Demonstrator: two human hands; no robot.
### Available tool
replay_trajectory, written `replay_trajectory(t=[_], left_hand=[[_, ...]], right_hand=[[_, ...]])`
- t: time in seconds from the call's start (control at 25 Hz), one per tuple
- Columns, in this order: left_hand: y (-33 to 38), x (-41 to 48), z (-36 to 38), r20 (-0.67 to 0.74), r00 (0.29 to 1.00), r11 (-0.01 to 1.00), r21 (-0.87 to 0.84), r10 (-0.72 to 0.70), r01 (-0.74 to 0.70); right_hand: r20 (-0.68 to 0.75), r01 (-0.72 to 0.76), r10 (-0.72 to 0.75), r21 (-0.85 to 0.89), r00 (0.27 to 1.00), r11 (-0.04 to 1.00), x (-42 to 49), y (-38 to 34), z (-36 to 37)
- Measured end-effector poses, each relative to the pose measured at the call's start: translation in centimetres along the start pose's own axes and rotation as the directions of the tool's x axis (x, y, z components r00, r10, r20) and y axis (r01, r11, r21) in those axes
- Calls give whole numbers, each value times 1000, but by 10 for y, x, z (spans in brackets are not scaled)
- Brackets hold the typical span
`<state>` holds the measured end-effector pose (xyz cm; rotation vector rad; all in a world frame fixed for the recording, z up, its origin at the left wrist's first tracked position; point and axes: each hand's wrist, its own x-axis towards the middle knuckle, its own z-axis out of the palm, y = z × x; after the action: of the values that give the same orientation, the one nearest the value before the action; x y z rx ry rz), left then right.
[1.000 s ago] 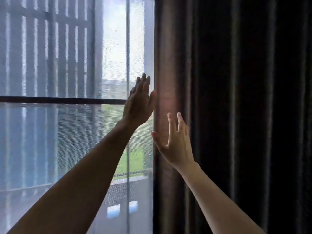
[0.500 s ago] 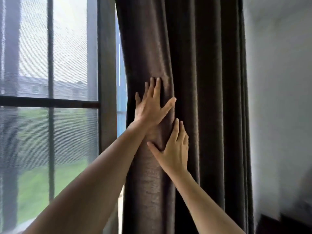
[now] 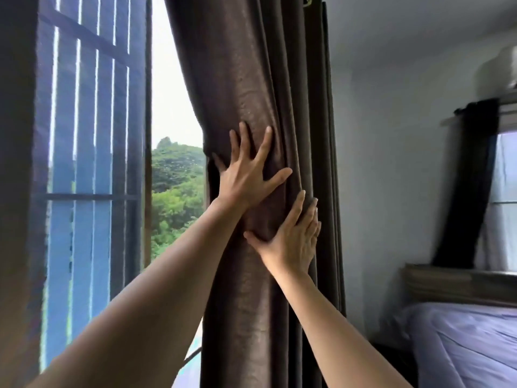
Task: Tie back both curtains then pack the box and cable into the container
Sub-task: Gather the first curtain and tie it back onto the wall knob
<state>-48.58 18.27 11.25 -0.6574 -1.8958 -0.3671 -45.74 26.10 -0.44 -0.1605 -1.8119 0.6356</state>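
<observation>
A dark brown curtain [image 3: 251,65] hangs bunched in folds at the middle of the view, beside the window. My left hand [image 3: 246,175] presses flat against its left side with the fingers spread. Just below and to the right, my right hand [image 3: 293,239] lies flat on the folds with straight fingers. Neither hand grips the cloth. No box, cable, container or tie-back shows.
The window [image 3: 92,163] with its dark frame fills the left, trees beyond it. A white wall [image 3: 391,163] stands right of the curtain. A bed [image 3: 461,345] with pale bedding sits at the lower right, under a second window with a dark curtain [image 3: 472,191].
The curtain has been pushed right and bunched together, uncovering the window. Both hands went with it and now lie on the gathered folds. The view has swung right to show wall and bed.
</observation>
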Motion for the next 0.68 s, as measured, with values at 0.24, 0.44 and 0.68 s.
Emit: replay_trajectory(t=[0.24, 0.44, 0.68], left_hand=[[27, 49, 115, 2, 1000, 995, -96, 23, -22], [57, 99, 210, -8, 999, 983, -179, 31, -32], [76, 150, 303, 1, 1000, 982, -188, 14, -13]], right_hand=[[-80, -24, 16, -99, 997, 995, 59, 89, 36], [-98, -14, -2, -162, 995, 987, 125, 177, 72], [-59, 3, -16, -221, 998, 975, 193, 256, 112]])
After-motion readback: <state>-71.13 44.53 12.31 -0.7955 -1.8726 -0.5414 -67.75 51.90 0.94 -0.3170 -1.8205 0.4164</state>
